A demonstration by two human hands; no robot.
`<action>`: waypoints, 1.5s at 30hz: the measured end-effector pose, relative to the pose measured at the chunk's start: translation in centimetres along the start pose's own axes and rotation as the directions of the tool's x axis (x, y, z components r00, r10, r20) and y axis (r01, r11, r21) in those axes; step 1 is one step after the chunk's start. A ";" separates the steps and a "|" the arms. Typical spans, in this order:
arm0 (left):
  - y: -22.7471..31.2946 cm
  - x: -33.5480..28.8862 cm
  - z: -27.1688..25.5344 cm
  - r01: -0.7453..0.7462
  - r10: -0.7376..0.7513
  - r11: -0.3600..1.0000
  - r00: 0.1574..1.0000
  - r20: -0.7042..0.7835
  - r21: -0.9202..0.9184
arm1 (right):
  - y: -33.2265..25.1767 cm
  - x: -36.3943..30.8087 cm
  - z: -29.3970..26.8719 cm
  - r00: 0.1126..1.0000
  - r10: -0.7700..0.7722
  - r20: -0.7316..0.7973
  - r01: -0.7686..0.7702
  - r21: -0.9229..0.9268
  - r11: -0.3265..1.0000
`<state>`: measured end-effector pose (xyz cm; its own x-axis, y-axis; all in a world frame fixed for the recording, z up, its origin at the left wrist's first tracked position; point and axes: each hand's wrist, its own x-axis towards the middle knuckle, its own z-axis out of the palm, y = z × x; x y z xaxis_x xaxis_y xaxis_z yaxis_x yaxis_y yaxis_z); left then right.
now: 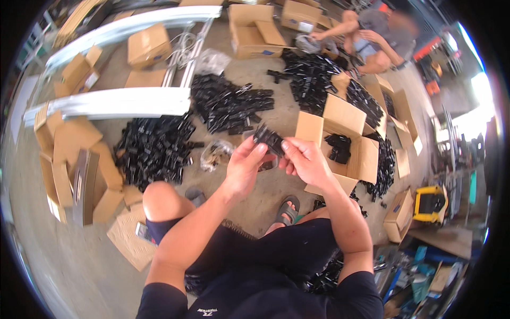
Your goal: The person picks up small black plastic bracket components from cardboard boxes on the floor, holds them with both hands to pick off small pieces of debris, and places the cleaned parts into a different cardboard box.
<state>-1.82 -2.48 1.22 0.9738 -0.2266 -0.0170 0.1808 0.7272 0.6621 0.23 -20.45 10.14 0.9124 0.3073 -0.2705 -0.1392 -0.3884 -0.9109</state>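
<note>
Both hands are raised in front of me over the floor, gripping a small black plastic part [269, 139] between them. My left hand [244, 166] pinches its left end with thumb and fingers. The right end is pressed by the thumb of my right hand [308, 162], its fingers curled beneath. Exactly what kind of part it is, I cannot make out. Just right of my right hand stands an open cardboard box [367, 159] with several black parts [338, 148] inside. Beyond my hands lies a pile of similar black parts [228, 103], and another black pile [154, 149] is to the left.
A clear plastic bag [215, 154] lies left of my hands. White metal profiles [133, 102] stretch across the left. Opened cartons [79, 138] stand at far left. Another person [377, 42] crouches at the back right beside a black heap [313, 80]. A yellow-framed object [430, 203] sits at right.
</note>
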 end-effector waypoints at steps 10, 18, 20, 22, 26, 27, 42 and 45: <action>2.5 -1.5 -3.4 -0.021 0.065 0.981 0.972 -0.226 0.194 | 2.7 2.2 6.2 0.997 0.037 0.074 -0.074 0.588 0.805; 3.0 -2.4 -3.9 -0.057 0.099 0.961 0.985 -0.143 0.270 | 4.9 2.9 5.1 0.982 -0.028 0.187 -0.124 0.748 0.652; 3.1 -2.4 -3.8 -0.054 0.096 0.970 0.981 -0.169 0.236 | 4.6 2.8 5.5 0.994 -0.052 0.100 -0.038 0.732 0.681; 2.6 -2.1 -4.0 -0.049 0.094 0.961 0.983 -0.155 0.272 | 4.6 2.8 5.4 0.997 -0.047 0.054 0.001 0.646 0.763; 1.2 -1.1 -4.1 -0.025 0.082 0.939 0.985 -0.152 0.342 | 5.5 2.7 6.0 0.996 -0.068 -0.051 0.083 0.417 0.905; 1.0 -0.9 -4.2 -0.013 0.069 0.937 0.987 -0.148 0.349 | 5.8 2.6 6.5 0.992 -0.082 -0.098 0.116 0.425 0.898; 0.2 -0.4 -3.7 0.090 -0.056 0.869 0.995 -0.085 0.486 | 6.4 2.4 4.8 0.928 -0.273 -0.252 0.291 0.036 0.956; 0.3 -0.4 -3.8 0.047 -0.012 0.859 0.997 -0.073 0.509 | 5.8 2.1 4.7 0.902 -0.349 -0.253 0.369 0.039 0.928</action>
<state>-1.66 0.29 -1.43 0.9792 -0.1869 -0.0795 0.1314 0.2844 0.9496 -0.42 -18.01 2.80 0.9693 0.1929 0.1522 0.1929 -0.2132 -0.9578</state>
